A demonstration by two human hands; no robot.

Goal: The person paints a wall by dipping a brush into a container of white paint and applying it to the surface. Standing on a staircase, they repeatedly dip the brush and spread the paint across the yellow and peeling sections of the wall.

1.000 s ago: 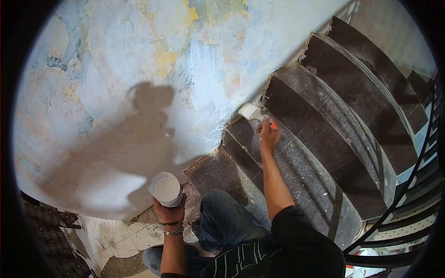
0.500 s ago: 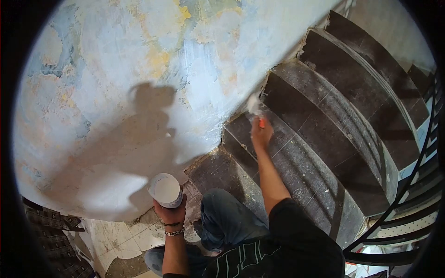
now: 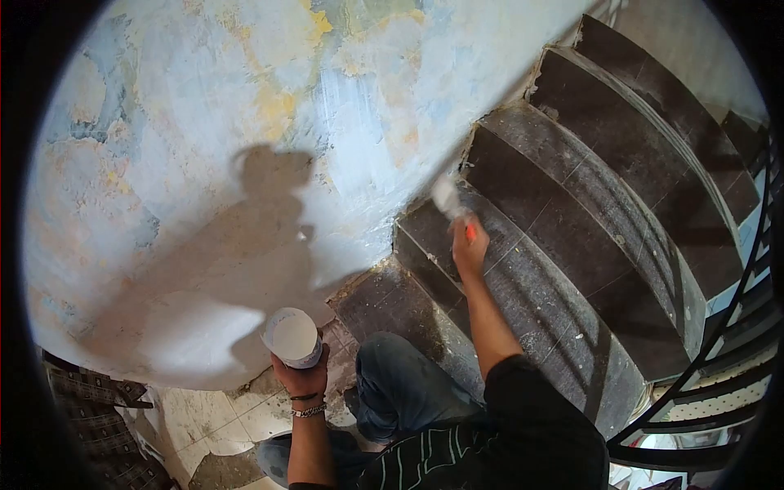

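My left hand is wrapped round a white tub, held with its mouth up; pale paint shows inside. In my right hand is a paintbrush with an orange-red handle, my fingers closed round it. Its whitish bristles point up and left, by the line where the wall meets the steps, and are slightly blurred. The wall is patchy white, pale blue and yellow, with a brighter white streaked area left of the brush. My shadow falls across its lower part.
Dark tiled stairs curve up to the right, dusty and spattered with white. A black metal railing runs along their right side. Pale, broken floor tiles lie at lower left beside a dark patterned cloth.
My right hand with the brush has shifted slightly down and to the right. My left hand holds the tub in nearly the same place.
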